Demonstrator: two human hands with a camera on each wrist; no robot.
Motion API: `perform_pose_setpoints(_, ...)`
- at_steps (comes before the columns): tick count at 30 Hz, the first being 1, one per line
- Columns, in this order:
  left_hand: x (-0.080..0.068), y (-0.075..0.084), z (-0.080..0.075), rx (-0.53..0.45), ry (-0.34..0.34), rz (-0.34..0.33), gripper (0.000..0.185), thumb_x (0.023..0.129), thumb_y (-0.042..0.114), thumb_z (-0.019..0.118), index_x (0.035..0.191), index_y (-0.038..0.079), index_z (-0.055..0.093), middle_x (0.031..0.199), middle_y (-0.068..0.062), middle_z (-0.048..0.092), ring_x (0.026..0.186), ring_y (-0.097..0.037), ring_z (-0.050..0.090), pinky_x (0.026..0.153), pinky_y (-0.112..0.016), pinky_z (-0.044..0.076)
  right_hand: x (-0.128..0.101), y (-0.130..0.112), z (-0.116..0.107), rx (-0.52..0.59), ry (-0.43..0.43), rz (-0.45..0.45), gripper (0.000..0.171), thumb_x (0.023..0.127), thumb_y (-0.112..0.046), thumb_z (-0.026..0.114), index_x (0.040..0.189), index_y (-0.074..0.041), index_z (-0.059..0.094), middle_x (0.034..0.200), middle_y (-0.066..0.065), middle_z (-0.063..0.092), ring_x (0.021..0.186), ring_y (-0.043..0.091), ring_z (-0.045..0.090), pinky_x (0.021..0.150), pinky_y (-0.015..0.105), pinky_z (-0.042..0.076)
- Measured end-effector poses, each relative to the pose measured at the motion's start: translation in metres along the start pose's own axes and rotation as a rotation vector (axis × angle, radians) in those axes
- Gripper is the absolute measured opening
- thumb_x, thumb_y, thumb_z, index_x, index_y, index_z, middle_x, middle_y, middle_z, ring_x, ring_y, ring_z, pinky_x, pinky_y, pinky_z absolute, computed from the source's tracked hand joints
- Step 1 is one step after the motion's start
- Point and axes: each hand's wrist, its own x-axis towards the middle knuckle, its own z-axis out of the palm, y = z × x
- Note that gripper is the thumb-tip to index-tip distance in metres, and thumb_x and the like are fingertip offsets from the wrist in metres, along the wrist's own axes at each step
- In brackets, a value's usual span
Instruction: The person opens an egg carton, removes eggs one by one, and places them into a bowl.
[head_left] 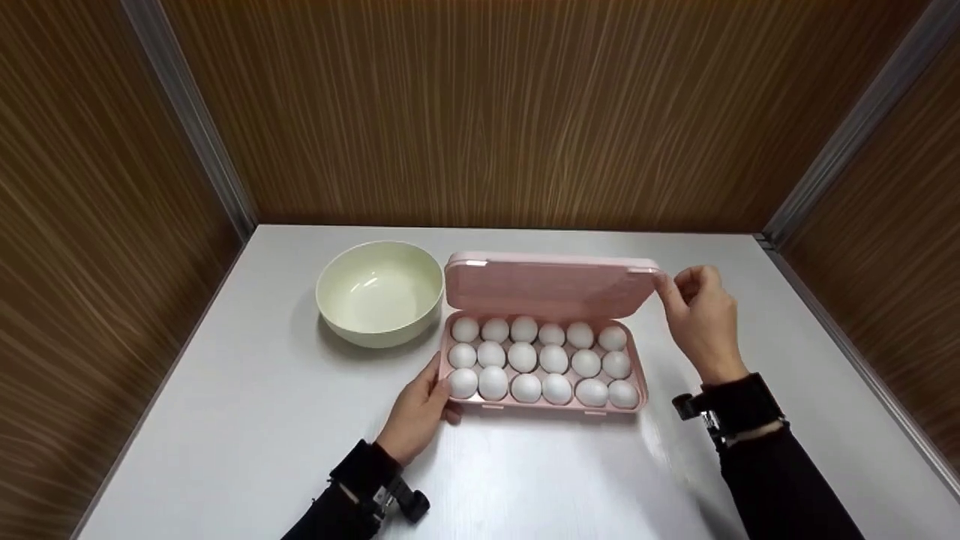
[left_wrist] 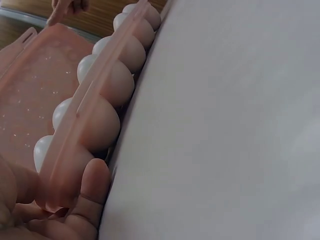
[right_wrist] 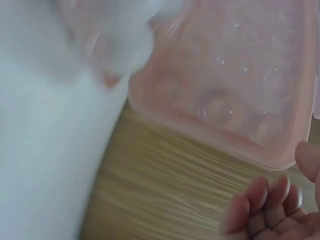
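Observation:
A pink egg box (head_left: pixel 544 407) stands in the middle of the table with its lid (head_left: pixel 547 289) raised upright at the back. Three rows of white eggs (head_left: pixel 523 357) fill it. My left hand (head_left: pixel 442 394) grips the box's front left corner; in the left wrist view the thumb (left_wrist: pixel 92 185) presses the front rim (left_wrist: pixel 85 105) beside the eggs (left_wrist: pixel 112 82). My right hand (head_left: pixel 686 292) is at the lid's right corner, thumb touching the edge. In the right wrist view its fingers (right_wrist: pixel 260 205) hang loosely curled, apart from the lid (right_wrist: pixel 225 85).
A pale cream bowl (head_left: pixel 379 292) with nothing in it sits left of the box, near the back. The white table (head_left: pixel 262 420) is enclosed by wood-grain walls (head_left: pixel 525 112) on three sides.

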Motion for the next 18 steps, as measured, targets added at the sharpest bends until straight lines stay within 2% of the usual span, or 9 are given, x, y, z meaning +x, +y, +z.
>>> perform_pose_setpoints(2,-0.001,0.001,-0.001,0.028,0.007,-0.006,0.061,0.113,0.012,0.045,0.169,0.003,0.023,0.116,-0.024,0.071,0.076,-0.023,0.071,0.076,-0.035,0.062,0.007,0.003,0.007,0.074,-0.057,0.038,0.032,0.107,-0.027,0.065,0.118,0.003,0.063,0.104,0.021,0.075,0.084,0.005,0.063,0.074,0.011,0.041)
perform_pose_setpoints(4,-0.001,0.001,-0.002,0.045,0.013,-0.014,0.061,0.113,0.012,0.045,0.169,0.003,0.022,0.115,-0.023,0.072,0.075,-0.023,0.071,0.077,-0.035,0.062,0.012,0.006,0.013,0.145,-0.135,0.039,0.036,0.109,-0.023,0.060,0.133,0.003,0.062,0.123,0.022,0.074,0.104,0.014,0.069,0.085,0.012,0.045)
perform_pose_setpoints(7,-0.001,0.001,-0.003,0.075,0.017,-0.018,0.062,0.112,0.012,0.044,0.168,-0.001,0.021,0.111,-0.020,0.073,0.074,-0.021,0.072,0.077,-0.034,0.062,0.015,0.012,0.023,0.218,-0.253,0.006,0.047,0.111,-0.017,0.055,0.152,0.004,0.050,0.146,0.026,0.064,0.133,0.035,0.062,0.106,0.029,0.050)
perform_pose_setpoints(9,0.000,0.001,-0.003,0.084,0.021,-0.028,0.062,0.112,0.013,0.044,0.169,0.000,0.021,0.109,-0.019,0.073,0.074,-0.019,0.072,0.077,-0.032,0.061,0.016,0.016,0.030,0.238,-0.336,-0.014,0.052,0.111,-0.016,0.053,0.159,0.004,0.043,0.156,0.027,0.056,0.145,0.043,0.053,0.115,0.045,0.048)
perform_pose_setpoints(10,0.001,0.000,-0.003,0.087,0.023,-0.030,0.063,0.112,0.013,0.044,0.169,0.000,0.021,0.108,-0.018,0.073,0.074,-0.019,0.072,0.078,-0.031,0.061,0.016,0.018,0.034,0.239,-0.374,-0.020,0.054,0.112,-0.015,0.053,0.160,0.004,0.040,0.158,0.028,0.052,0.148,0.045,0.049,0.118,0.052,0.045)
perform_pose_setpoints(12,0.002,-0.001,-0.003,0.086,0.021,-0.031,0.062,0.112,0.012,0.044,0.169,0.000,0.021,0.109,-0.019,0.073,0.074,-0.018,0.072,0.078,-0.031,0.062,0.015,0.023,0.040,0.229,-0.446,-0.019,0.056,0.112,-0.017,0.053,0.162,0.005,0.037,0.161,0.029,0.049,0.152,0.046,0.045,0.123,0.058,0.041)
perform_pose_setpoints(15,0.002,-0.002,-0.003,0.074,0.014,-0.030,0.062,0.112,0.011,0.043,0.169,0.000,0.021,0.115,-0.021,0.072,0.075,-0.018,0.072,0.077,-0.031,0.062,0.015,0.029,0.047,0.220,-0.527,-0.001,0.060,0.112,-0.019,0.055,0.162,0.008,0.035,0.161,0.032,0.048,0.154,0.046,0.043,0.125,0.058,0.039)
perform_pose_setpoints(18,0.003,-0.003,-0.002,0.050,0.004,-0.024,0.062,0.112,0.010,0.043,0.168,-0.002,0.021,0.119,-0.023,0.071,0.076,-0.019,0.072,0.075,-0.032,0.063,0.015,0.035,0.049,0.231,-0.561,0.022,0.062,0.112,-0.020,0.057,0.161,0.010,0.034,0.158,0.034,0.049,0.154,0.046,0.043,0.127,0.057,0.038)
